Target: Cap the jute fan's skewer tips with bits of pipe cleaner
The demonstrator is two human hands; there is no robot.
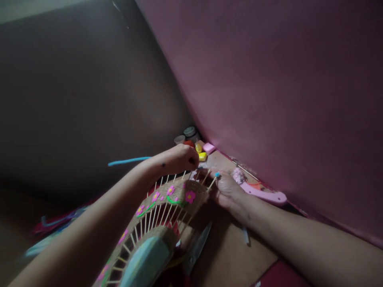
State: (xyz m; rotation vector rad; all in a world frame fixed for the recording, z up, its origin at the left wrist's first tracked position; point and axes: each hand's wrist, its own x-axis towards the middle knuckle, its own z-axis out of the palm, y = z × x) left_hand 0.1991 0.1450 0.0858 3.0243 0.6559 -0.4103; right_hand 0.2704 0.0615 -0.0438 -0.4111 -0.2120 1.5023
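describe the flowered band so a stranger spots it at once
Below the pink wall, between two forearms, runs a curved row of pale sticks. The brown flowered band crosses these; pink flowers and green strips distinguish it from the plain band nearby.

basket (163, 231) | tilted; stick ribs (145, 223), jute band (180, 191), pink flowers (190, 197) | blue strip (128, 161) | thin, nearly straight, jutting leftward

The flowered woven piece (163, 195) runs off the bottom edge, and the left grip (184, 156) hides its fingertips.
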